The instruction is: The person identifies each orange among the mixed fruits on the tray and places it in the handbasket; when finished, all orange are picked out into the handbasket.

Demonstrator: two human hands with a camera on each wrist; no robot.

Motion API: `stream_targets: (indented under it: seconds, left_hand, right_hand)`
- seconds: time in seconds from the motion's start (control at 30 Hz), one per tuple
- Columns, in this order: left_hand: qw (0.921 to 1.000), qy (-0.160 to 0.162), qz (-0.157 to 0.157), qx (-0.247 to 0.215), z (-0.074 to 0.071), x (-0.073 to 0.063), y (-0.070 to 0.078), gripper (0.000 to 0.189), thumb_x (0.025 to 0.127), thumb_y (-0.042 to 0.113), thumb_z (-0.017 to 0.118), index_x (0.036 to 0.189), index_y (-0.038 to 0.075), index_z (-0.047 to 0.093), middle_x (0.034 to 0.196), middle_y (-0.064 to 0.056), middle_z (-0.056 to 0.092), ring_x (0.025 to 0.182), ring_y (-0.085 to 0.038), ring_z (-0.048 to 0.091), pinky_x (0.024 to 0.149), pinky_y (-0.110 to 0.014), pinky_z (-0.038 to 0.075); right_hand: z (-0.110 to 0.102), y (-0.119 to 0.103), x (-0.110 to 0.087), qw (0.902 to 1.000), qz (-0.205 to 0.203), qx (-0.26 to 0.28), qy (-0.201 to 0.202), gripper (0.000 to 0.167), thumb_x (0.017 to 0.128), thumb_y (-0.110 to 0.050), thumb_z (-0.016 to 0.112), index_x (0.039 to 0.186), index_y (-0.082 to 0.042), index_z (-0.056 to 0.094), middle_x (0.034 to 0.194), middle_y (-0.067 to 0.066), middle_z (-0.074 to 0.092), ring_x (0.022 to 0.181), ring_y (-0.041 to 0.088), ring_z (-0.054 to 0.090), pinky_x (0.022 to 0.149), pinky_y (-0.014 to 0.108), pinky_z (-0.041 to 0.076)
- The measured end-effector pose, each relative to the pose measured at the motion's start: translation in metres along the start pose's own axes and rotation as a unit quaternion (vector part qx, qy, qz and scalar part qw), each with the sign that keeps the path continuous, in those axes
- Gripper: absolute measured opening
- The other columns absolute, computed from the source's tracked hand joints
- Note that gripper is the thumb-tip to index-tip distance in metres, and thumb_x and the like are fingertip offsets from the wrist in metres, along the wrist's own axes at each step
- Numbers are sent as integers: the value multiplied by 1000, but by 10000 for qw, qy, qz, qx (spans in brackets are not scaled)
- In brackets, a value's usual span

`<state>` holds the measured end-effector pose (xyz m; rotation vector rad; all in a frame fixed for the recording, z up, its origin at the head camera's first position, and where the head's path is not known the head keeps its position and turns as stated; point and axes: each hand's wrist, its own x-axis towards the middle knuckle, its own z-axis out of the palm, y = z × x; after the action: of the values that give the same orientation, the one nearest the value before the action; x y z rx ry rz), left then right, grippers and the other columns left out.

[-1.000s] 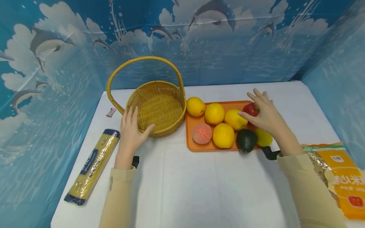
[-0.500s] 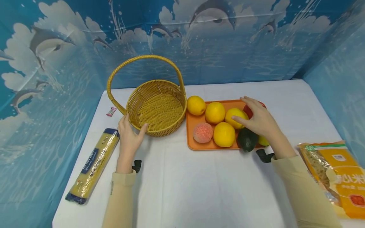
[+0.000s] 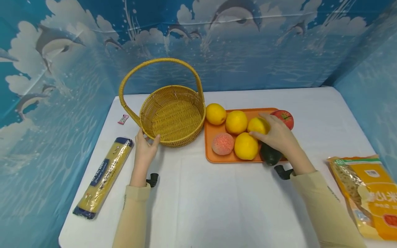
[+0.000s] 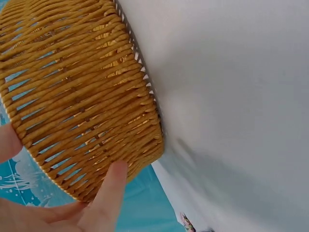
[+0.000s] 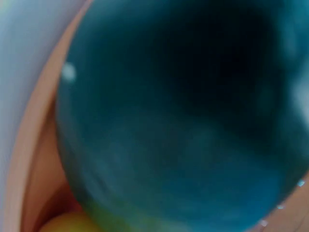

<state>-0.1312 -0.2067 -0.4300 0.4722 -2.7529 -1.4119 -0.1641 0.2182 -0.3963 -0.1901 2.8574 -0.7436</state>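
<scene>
My left hand [image 3: 146, 150] holds the near left rim of the yellow wicker basket [image 3: 176, 120]. In the left wrist view a fingertip [image 4: 116, 176] rests on the basket's outer woven wall, with another digit at the rim. My right hand [image 3: 277, 136] is over the orange tray [image 3: 214, 160], its thumb and fingers curled round a lemon [image 3: 257, 125]. Below that hand lies a dark avocado [image 3: 269, 155], partly covered; the avocado [image 5: 169, 121] fills the right wrist view, blurred. Other yellow fruits [image 3: 246, 146] and a pink peach [image 3: 222, 143] sit left of the lemon.
A red fruit with a green stem end [image 3: 283, 119] sits at the tray's right. A long noodle packet [image 3: 103, 177] and a small pink wrapped candy [image 3: 123, 119] lie left. An orange bag of grain [image 3: 366, 193] is at right. A dolphin-print curtain [image 3: 248, 69] surrounds the table.
My right hand has moved left and down from above the red fruit onto the lemon. My left hand has drawn back from over the basket's side to its near rim.
</scene>
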Motion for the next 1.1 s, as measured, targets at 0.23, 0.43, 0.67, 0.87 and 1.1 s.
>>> stream_targets:
  seconds: [0.23,0.43,0.67,0.87,1.1]
  left_hand:
    - [9984,-46,-69,-555,0,9,-1,81,100,24,56,158,6,3,158,-23,18,137,-40,40,105,-48,50]
    - [9944,-88,-218,-1027,-4,16,0,78,100,19,55,159,9,4,162,-18,15,138,-38,41,107,-45,50]
    - [9860,-94,-398,-1614,-6,21,2,75,101,13,53,159,12,6,164,-14,13,141,-35,39,111,-38,46]
    - [9797,-56,-537,-1929,-5,22,1,74,101,10,52,160,14,6,164,-11,14,141,-31,39,112,-32,45]
    - [9795,-28,-585,-1929,-3,20,4,74,101,10,52,160,16,6,164,-10,15,141,-29,39,112,-32,45]
  right_hand:
    - [5,2,3,10000,50,-49,-10,73,94,-35,64,150,0,33,153,31,32,139,52,27,112,72,25]
    - [4,1,8,9997,138,47,-186,71,94,-29,65,150,0,33,153,30,31,139,51,26,111,74,26]
    - [3,0,12,9989,288,73,-373,75,92,-28,67,151,0,31,154,31,28,138,51,27,109,74,28]
    - [4,1,16,9993,262,125,-246,76,89,-25,71,148,3,34,151,32,32,137,50,29,111,71,30]
    - [-6,-2,10,9993,255,271,-56,79,87,-26,73,149,4,33,150,32,33,132,49,34,109,70,34]
